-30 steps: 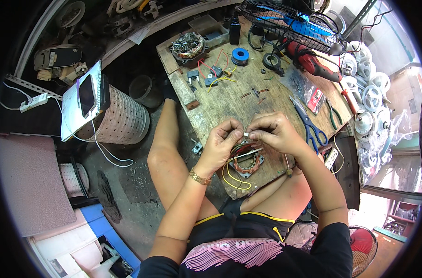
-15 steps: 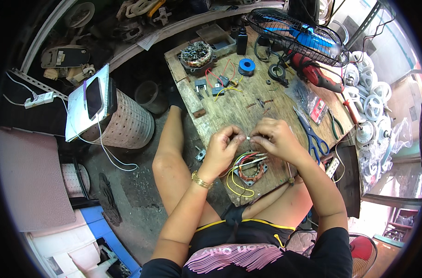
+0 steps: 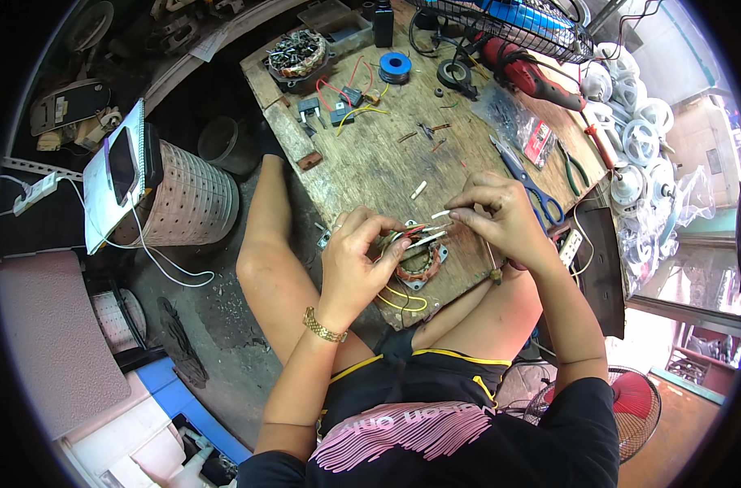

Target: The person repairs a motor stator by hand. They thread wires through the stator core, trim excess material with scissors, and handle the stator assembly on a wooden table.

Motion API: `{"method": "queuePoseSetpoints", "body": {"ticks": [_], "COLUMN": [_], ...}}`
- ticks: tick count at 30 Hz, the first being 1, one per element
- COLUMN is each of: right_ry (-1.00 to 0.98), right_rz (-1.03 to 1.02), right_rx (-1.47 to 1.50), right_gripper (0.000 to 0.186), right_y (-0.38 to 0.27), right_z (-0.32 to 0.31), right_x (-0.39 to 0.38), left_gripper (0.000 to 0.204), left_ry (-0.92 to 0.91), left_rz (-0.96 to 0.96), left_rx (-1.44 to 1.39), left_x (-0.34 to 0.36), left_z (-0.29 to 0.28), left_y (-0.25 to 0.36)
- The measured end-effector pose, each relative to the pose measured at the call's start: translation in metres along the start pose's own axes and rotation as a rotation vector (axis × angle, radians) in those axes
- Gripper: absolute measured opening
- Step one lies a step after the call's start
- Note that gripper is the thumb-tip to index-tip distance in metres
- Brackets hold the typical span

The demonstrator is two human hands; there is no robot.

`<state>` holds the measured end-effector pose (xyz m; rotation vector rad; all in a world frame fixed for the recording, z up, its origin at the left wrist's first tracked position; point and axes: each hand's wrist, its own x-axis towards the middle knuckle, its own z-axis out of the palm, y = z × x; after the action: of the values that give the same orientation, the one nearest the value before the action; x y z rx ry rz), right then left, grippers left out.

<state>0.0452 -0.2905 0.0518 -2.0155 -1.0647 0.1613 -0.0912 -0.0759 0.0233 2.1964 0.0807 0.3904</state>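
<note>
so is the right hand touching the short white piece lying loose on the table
Apart: the head view shows a strip of tabletop between the right hand and the loose white piece.

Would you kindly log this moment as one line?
left hand: pinching wires | right hand: pinching white tube | wooden table: scissors, pliers

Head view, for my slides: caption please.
Left hand holds coloured wires, right hand a white tube, over a wooden table.
</note>
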Motion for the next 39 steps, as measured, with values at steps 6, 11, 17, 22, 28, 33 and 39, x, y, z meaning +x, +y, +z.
{"method": "queuePoseSetpoints", "body": {"ticks": [6, 11, 17, 22, 28, 33, 39], "right_ry": [0.021, -0.001, -0.004, -0.007, 0.073, 0.06, 0.171], "right_rz": [0.076, 0.124, 0.164, 0.166, 0.163, 0.382, 0.104], "right_rx": [-0.05, -0.006, 0.003, 0.012, 0.03, 0.298, 0.101], "right_gripper": [0.014, 0.015, 0.014, 0.014, 0.014, 0.014, 0.014], "right_y": [0.006, 0.006, 0.005, 0.006, 0.013, -0.01, -0.026], "right_z": [0.01, 0.017, 0.018, 0.021, 0.022, 0.017, 0.02], "right_x": [-0.01, -0.012, -0.014, -0.014, -0.018, -0.013, -0.009], "left_gripper": [0.014, 0.011, 0.011, 0.011, 0.012, 0.014, 0.013], "left_ry": [0.017, 0.076, 0.088, 0.078, 0.091, 0.135, 0.143], "left_rz": [-0.108, -0.128, -0.155, -0.175, -0.148, -0.056, -0.031], "left_rx": [0.071, 0.065, 0.025, 0.021, 0.029, -0.212, -0.334], "left_x": [-0.006, -0.009, -0.009, -0.01, -0.006, 0.01, 0.013], "left_z": [0.013, 0.024, 0.027, 0.027, 0.028, 0.026, 0.026], "left_y": [0.003, -0.001, -0.002, -0.002, 0.001, 0.012, 0.024]}}
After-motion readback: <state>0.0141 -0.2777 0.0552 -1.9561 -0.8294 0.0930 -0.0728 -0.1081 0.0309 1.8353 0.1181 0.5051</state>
